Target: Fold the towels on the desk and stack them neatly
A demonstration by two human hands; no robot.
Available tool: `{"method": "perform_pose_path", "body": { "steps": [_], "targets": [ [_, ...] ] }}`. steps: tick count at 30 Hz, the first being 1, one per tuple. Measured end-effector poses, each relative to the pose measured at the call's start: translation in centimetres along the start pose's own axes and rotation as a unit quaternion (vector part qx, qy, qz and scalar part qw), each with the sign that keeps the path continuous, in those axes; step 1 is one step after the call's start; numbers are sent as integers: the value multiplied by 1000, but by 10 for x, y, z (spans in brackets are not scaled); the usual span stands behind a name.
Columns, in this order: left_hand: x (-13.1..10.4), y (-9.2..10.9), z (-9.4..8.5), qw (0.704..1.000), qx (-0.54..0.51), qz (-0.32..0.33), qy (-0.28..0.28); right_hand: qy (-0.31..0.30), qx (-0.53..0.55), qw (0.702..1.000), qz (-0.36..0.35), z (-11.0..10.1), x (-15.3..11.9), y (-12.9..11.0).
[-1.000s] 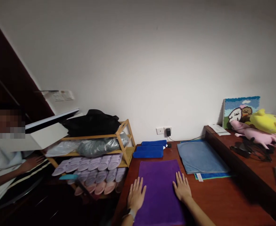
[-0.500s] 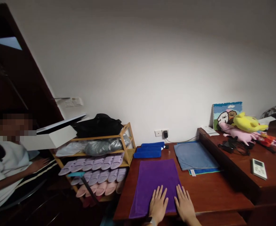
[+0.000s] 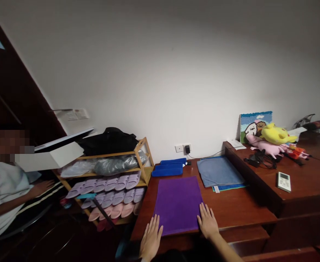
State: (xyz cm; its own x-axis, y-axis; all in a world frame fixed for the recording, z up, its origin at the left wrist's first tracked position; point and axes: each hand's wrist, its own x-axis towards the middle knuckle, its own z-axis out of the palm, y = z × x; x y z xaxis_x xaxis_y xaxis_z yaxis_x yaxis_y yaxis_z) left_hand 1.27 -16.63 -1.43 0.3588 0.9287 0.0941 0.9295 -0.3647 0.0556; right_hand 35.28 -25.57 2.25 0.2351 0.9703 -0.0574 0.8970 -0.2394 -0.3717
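Note:
A purple cloth (image 3: 178,203) lies flat on the brown wooden table (image 3: 238,207), close to the front edge. My left hand (image 3: 151,234) rests at its near left corner, palm down with fingers stretched out. On the cloth's right side lies my right hand (image 3: 207,220), also flat, fingertips at the edge. Neither hand grips anything. Behind the purple cloth sit rolled blue cloths (image 3: 168,168). To the right are a flat grey-blue cloth (image 3: 220,171) and, partly hidden beneath it, a bright blue cloth with a white tag.
Left stands a shoe rack (image 3: 146,160) with slippers (image 3: 113,182) and a black bag (image 3: 109,142). A person (image 3: 12,193) sits beside it near a white box (image 3: 50,156). On the raised right desk are plush toys (image 3: 277,134), cables and a white remote (image 3: 283,182). A plugged-in charger (image 3: 187,149) trails a cord.
My left hand has moved left from the middle of the purple cloth to its near left corner. My right hand stays at the right edge. The cloth's left edges now line up more closely.

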Motion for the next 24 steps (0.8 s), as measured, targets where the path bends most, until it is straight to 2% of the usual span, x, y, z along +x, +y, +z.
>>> {"method": "perform_pose_path", "body": {
  "steps": [4,7,11,14,18,21,24],
  "targets": [
    [-1,-1,5,1000,-10,-1,5,18,15,1000,-9,10,-11,3],
    [0,0,0,1000,-17,1,13,23,33,999,-21,13,-18,8],
    [9,-6,-17,998,-48,0,30,71,24,997,-22,-9,-7,21],
    [27,-16,-32,994,-88,-25,62,109,-13,994,-20,-40,25,39],
    [48,-26,-37,980,-110,-132,100,112,-39,993,4,-69,90,63],
    [51,-28,-28,974,-94,-159,130,113,-53,992,14,-70,133,70],
    [50,-31,-17,974,-91,-147,147,112,-66,991,20,-61,156,69]
  ]
}}
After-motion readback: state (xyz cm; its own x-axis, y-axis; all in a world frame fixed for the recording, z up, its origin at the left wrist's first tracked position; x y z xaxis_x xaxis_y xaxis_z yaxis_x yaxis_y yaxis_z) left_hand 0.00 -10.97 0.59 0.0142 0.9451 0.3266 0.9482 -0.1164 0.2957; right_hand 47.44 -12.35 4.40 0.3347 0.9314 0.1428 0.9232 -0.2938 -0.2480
